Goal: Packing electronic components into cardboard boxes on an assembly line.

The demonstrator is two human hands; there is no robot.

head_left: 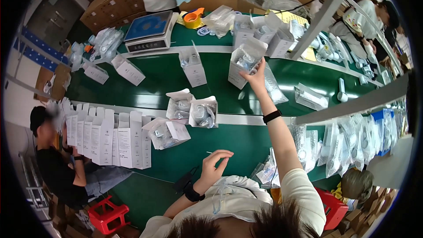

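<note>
Right hand (257, 76) grips the open box (243, 61) at center top; left hand (216, 164) is half-open, empty. The box may tip, spilling its bag.

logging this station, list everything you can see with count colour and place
open cartons: several, white, holding clear bagged parts, across the green belt
flat cartons: a long row, white, upright at the near left edge
bagged parts: many, clear, piled on the right
scale: one, white with blue top, far left
tape roll: one, orange, far side
stools: two, red, on the floor
co-workers: one seated left, one far right
left hand: raised over the near edge, pinching something thin
right hand: at an open carton's mouth
</note>
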